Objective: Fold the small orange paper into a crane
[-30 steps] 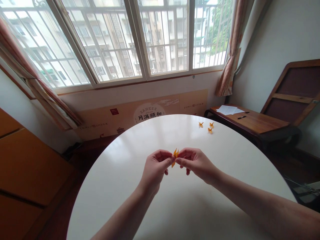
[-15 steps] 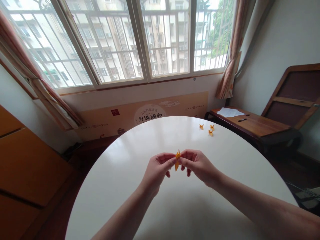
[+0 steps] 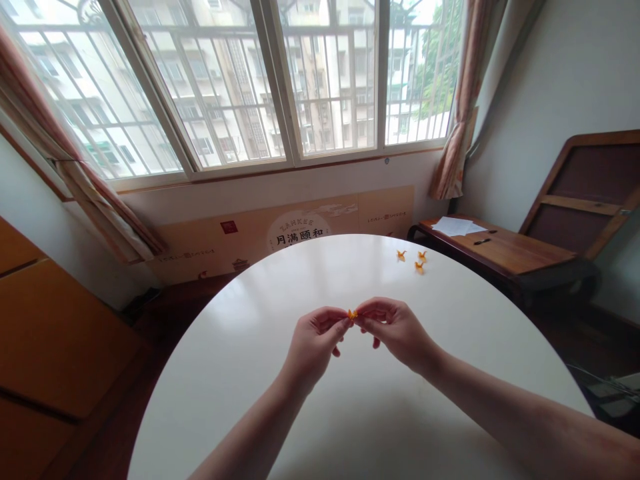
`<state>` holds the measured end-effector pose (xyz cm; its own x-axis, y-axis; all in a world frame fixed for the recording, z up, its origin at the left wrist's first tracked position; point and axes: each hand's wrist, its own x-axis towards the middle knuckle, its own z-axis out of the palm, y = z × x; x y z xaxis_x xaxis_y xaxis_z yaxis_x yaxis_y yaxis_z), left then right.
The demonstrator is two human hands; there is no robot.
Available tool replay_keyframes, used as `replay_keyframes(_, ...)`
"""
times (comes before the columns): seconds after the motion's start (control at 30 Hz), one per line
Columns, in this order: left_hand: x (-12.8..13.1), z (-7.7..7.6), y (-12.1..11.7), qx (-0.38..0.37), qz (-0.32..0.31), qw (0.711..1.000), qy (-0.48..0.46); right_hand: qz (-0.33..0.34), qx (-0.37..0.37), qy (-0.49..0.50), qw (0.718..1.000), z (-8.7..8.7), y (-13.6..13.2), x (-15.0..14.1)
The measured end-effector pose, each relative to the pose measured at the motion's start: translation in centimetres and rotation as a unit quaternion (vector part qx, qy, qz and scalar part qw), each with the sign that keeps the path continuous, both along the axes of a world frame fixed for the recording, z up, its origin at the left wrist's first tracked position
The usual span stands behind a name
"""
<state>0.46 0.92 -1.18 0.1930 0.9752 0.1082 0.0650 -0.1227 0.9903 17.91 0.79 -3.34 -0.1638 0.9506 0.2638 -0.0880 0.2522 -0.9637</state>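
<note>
A tiny folded orange paper piece (image 3: pixel 352 313) is pinched between both my hands above the round white table (image 3: pixel 240 347). My left hand (image 3: pixel 315 340) grips its left side with thumb and forefinger, the other fingers curled under. My right hand (image 3: pixel 395 330) pinches its right side the same way. Most of the paper is hidden by my fingertips. Three small folded orange paper figures (image 3: pixel 413 259) stand together on the table's far right part, well beyond my hands.
A dark wooden bench (image 3: pixel 505 250) with white paper sheets (image 3: pixel 457 225) and a pen stands at the right. A printed cardboard panel (image 3: pixel 295 230) leans under the barred window. Wooden furniture (image 3: pixel 55 333) runs along the left.
The orange paper stuck out above and below my fingers before; now only a small bit shows between my fingertips. My hands stay at the same spot.
</note>
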Motion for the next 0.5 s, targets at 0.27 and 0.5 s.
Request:
replay_keyframes(0.27,-0.3,0.2,-0.2,0.083,-0.001,0.996,0.020,-0.017,0.031,0.007,0.999,0.2,-0.6,-0.3)
replay_keyframes(0.5,-0.2,0.5,-0.9,0.167,0.025,0.985,0.038,-0.029,0.075,0.010,0.997,0.7,-1.1,-0.2)
